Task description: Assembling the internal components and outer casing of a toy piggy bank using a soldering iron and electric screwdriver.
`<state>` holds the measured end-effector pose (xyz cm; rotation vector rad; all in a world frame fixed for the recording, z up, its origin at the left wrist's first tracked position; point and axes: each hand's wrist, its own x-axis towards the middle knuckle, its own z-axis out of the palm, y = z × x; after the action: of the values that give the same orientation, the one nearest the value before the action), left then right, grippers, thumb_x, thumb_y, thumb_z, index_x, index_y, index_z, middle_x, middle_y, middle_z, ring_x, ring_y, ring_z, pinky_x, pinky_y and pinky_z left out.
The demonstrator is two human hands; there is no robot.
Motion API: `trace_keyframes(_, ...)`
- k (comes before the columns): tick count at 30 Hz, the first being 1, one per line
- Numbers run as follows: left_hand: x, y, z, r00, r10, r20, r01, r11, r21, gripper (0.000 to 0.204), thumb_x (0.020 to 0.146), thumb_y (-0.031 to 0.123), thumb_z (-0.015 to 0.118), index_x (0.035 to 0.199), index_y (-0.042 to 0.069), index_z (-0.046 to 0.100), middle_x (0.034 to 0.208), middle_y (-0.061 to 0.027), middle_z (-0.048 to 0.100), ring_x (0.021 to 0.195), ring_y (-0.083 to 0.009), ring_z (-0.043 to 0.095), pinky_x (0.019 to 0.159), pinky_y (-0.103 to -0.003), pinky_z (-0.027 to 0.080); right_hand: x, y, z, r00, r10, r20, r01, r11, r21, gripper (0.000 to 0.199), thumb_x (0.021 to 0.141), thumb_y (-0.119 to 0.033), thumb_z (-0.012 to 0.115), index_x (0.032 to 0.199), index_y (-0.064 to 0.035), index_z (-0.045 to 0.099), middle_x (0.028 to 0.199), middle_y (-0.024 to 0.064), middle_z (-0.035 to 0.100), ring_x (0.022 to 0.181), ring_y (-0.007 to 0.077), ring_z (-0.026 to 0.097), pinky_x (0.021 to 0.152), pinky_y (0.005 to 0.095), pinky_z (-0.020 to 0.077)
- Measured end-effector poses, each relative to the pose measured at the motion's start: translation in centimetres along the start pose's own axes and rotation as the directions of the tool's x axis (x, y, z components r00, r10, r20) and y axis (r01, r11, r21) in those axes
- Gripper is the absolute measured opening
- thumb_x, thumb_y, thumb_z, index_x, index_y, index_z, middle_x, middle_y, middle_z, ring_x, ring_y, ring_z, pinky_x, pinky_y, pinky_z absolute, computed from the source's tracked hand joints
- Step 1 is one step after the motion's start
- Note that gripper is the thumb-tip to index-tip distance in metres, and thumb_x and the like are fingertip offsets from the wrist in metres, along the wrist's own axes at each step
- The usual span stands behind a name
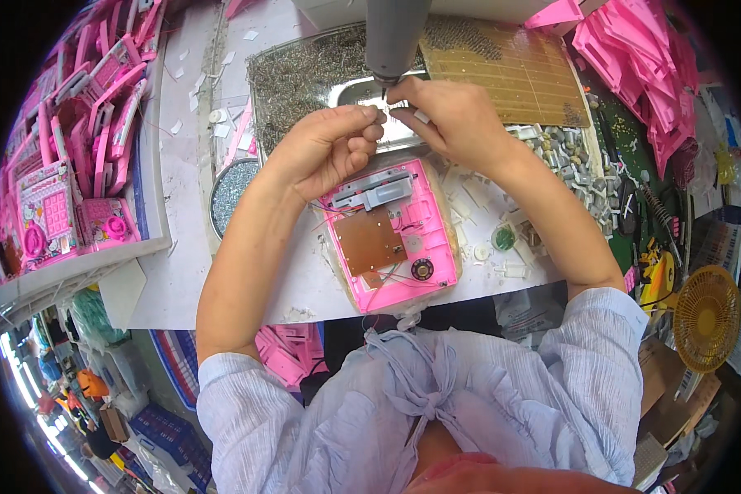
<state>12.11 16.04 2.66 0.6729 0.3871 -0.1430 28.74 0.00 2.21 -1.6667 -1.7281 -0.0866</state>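
A pink plastic panel (442, 259) lies on the white table in front of me, with a brown circuit board (369, 240), a grey plastic mechanism (375, 193), a round black part (422, 269) and thin wires on it. Beyond it hangs a grey power screwdriver (397, 37), bit pointing down. My left hand (329, 148) is closed, thumb and forefinger pinched just left of the bit; what they hold is too small to name. Curled at the bit's other side, my right hand (461, 119) has thumb and forefinger near the tip; anything between them is unclear. A shiny metal tray (350, 92) sits beneath both hands.
Small screws (305, 78) cover the board at the back left; brown cardboard (502, 74) lies back right. A round tin (226, 202) of small metal parts stands left. Pink casings (49, 198) pile at far left, more pink parts (634, 74) at right. Small grey pieces (572, 165) lie right.
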Motion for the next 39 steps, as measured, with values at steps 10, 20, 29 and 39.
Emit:
trace_keyframes(10,-0.6,-0.6,1.4,0.949,0.299,-0.102,-0.188,0.795,0.577,0.018,0.101,0.018,0.062,0.102,0.000,0.065,0.081,0.0000,0.061,0.065,-0.0044,0.049,0.056,-0.021,0.042,0.4,-1.7,-3.4,0.764,0.438,0.473,-0.634,0.642,0.430,0.020,0.095,-0.023,0.068,0.102,-0.0047,0.064,0.074,0.0041,0.066,0.053,0.0147,0.062,0.050,0.0264,0.0475)
trace_keyframes(20,-0.8,-1.2,2.9,0.950,0.295,-0.099,-0.166,0.749,0.642,0.025,0.105,0.027,0.056,0.100,0.004,0.062,0.073,0.0073,0.046,0.058,-0.0020,0.036,0.050,-0.020,0.032,0.5,-0.5,-1.2,0.878,0.332,0.346,-0.476,0.690,0.545,0.032,0.103,-0.037,0.058,0.096,-0.0069,0.066,0.062,-0.0008,0.059,0.053,0.0095,0.059,0.046,0.0255,0.0396)
trace_keyframes(29,0.0,-0.9,1.9,0.934,0.328,-0.140,-0.166,0.748,0.643,0.024,0.103,0.025,0.059,0.103,0.001,0.065,0.073,0.0070,0.048,0.060,-0.0024,0.037,0.052,-0.021,0.034,-0.1,0.4,-1.3,0.908,0.342,0.244,-0.381,0.915,0.134,0.032,0.102,-0.036,0.060,0.101,-0.0049,0.066,0.066,-0.0029,0.058,0.057,0.0081,0.054,0.052,0.0268,0.0424)
trace_keyframes(39,-1.1,-1.5,2.7,0.875,0.468,-0.123,-0.270,0.682,0.679,0.028,0.095,0.012,0.067,0.118,-0.002,0.065,0.101,-0.0061,0.070,0.083,-0.0119,0.064,0.074,-0.029,0.054,0.1,-0.3,-1.9,0.728,0.501,0.467,-0.685,0.503,0.528,0.039,0.104,-0.038,0.057,0.088,-0.0033,0.065,0.061,-0.0028,0.051,0.050,0.0047,0.048,0.046,0.0230,0.0368)
